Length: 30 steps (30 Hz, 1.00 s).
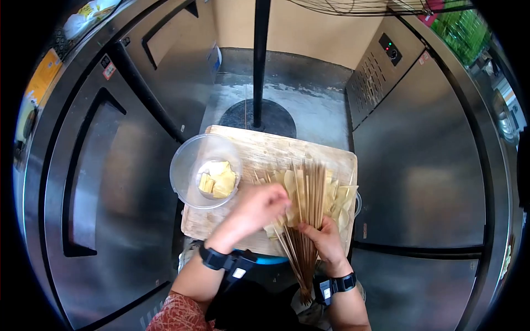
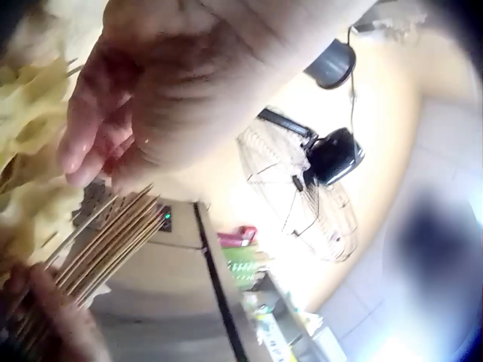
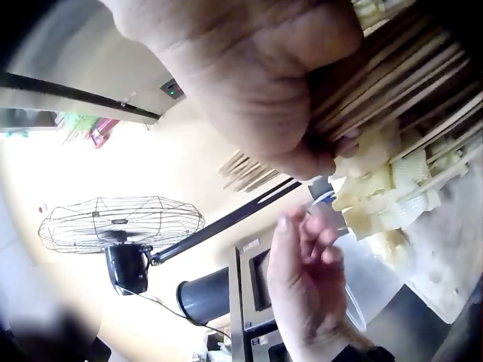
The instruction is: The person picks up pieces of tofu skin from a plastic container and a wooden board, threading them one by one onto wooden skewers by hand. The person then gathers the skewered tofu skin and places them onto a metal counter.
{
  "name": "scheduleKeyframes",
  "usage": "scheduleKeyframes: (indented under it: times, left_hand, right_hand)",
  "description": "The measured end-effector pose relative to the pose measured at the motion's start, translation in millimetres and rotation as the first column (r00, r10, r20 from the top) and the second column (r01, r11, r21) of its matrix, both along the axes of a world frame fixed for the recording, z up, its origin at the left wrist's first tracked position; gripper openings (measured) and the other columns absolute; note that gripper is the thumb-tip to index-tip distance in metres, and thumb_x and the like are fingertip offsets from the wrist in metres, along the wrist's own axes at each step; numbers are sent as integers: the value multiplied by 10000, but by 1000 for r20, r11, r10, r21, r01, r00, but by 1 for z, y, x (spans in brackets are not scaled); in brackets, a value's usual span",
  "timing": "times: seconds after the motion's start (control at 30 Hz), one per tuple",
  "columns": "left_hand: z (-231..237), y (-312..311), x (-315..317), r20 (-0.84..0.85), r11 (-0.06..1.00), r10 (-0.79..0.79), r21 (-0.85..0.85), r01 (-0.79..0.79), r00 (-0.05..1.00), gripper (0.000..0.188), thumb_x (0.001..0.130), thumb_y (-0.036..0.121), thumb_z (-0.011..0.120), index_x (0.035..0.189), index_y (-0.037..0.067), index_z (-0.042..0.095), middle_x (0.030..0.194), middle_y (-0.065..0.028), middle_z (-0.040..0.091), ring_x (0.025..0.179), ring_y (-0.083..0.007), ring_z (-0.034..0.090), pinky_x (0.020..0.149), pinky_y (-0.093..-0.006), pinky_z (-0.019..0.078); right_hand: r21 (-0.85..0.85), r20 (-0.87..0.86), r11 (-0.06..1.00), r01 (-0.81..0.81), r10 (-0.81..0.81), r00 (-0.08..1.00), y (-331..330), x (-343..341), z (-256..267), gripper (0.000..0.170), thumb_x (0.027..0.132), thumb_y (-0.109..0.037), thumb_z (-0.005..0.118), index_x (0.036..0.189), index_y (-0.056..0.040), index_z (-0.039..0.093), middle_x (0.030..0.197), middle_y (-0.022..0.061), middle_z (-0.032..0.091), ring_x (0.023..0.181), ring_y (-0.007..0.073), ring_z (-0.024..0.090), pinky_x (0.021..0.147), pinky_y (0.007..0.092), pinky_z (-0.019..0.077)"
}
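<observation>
No lettering can be read: a small red-and-white sticker (image 1: 109,69) on the left steel cabinet (image 1: 130,171), another sticker (image 1: 424,58) on the right one (image 1: 419,154), and print on an orange package (image 1: 45,74) are all illegible.

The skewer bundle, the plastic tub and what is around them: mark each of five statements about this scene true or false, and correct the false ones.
1. The right hand grips the bundle of skewers. True.
2. The plastic tub holds pale yellow pieces. True.
3. In the head view, the plastic tub is to the right of the bundle of skewers. False: it is to the left.
4. Both of the person's wrists are bare. False: each wears a black strap, one on the left wrist and one on the right wrist.
5. A black pole stands beyond the wooden board. True.
</observation>
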<state>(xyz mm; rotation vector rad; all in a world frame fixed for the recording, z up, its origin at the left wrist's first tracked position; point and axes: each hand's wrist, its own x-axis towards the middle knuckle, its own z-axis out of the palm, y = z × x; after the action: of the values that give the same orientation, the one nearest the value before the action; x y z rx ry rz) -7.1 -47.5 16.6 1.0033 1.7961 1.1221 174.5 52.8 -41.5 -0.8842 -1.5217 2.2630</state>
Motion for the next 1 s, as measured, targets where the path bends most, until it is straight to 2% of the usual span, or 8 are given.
scheduleKeyframes:
  times: [0.13, 0.23, 0.47, 0.67, 0.77, 0.83, 0.9, 1.0]
  left_hand:
    - [12, -26, -54, -429, 920, 374, 63, -386, 822, 109, 838, 146, 588, 910, 96, 653, 838, -124, 657, 771, -282, 641, 678, -331, 504]
    - [-14, -38, -71, -748, 877, 161, -190, -441, 644, 170, 841, 176, 571, 967, 93, 646, 946, -141, 647, 866, -292, 628, 764, -381, 495]
    - [-42, -31, -78, -742, 856, -94, -401, -327, 664, 259, 796, 141, 579, 1046, 77, 603, 996, -149, 637, 953, -314, 603, 821, -407, 473]
    - [-38, -27, -81, -720, 822, 13, -388, -418, 694, 230, 777, 102, 598, 1004, 69, 612, 916, -160, 647, 877, -339, 613, 771, -410, 482]
    - [-27, -30, -85, -512, 886, 320, -136, -443, 797, 170, 812, 111, 611, 969, 47, 613, 858, -126, 666, 777, -261, 642, 701, -357, 492]
    - [-37, -29, -91, -97, 875, 482, 106, -472, 871, 142, 840, 112, 609, 956, 30, 612, 830, -84, 667, 741, -180, 633, 667, -307, 484]
    - [-24, -26, -86, 253, 820, 449, 265, -508, 857, 102, 883, 97, 584, 938, 14, 610, 806, -12, 642, 749, -73, 602, 667, -233, 484]
    - [-8, -18, -70, 571, 772, 270, 352, -529, 775, 101, 871, 90, 601, 939, 17, 610, 866, -39, 634, 757, -94, 608, 700, -235, 500]
  right_hand:
    - [3, 6, 1000, 6, -6, 1000, -2, 2, 0, 112, 833, -32, 636, 944, -29, 618, 850, -12, 631, 738, 55, 562, 665, 201, 455]
    - [15, 25, 1000, 18, -18, 1000, -4, 1, 2, 100, 827, -26, 640, 924, -34, 618, 835, -12, 627, 724, 58, 565, 668, 200, 457]
    - [60, 33, 998, 16, -18, 999, -4, -4, -4, 105, 829, -31, 639, 929, -21, 609, 841, -19, 626, 727, 54, 556, 662, 208, 463]
    - [66, 22, 998, 4, -6, 1000, -3, -2, -1, 122, 830, -26, 632, 951, -14, 614, 859, -7, 635, 747, 62, 568, 675, 213, 469]
    - [54, 25, 998, 14, -16, 1000, -6, -4, 13, 99, 831, -29, 636, 925, -30, 604, 822, -17, 614, 719, 54, 550, 654, 203, 451]
    - [57, 24, 998, 12, -14, 1000, -5, -5, 15, 102, 831, -26, 633, 929, -29, 604, 826, -16, 615, 725, 56, 551, 658, 204, 452]
    - [70, 14, 998, 2, -3, 1000, -4, -2, 10, 137, 832, -14, 623, 969, -11, 615, 875, -2, 638, 770, 68, 575, 688, 218, 472]
    - [87, 23, 996, -14, 12, 1000, -4, 0, 9, 134, 834, -8, 615, 969, -9, 615, 878, -3, 638, 774, 67, 573, 696, 213, 468]
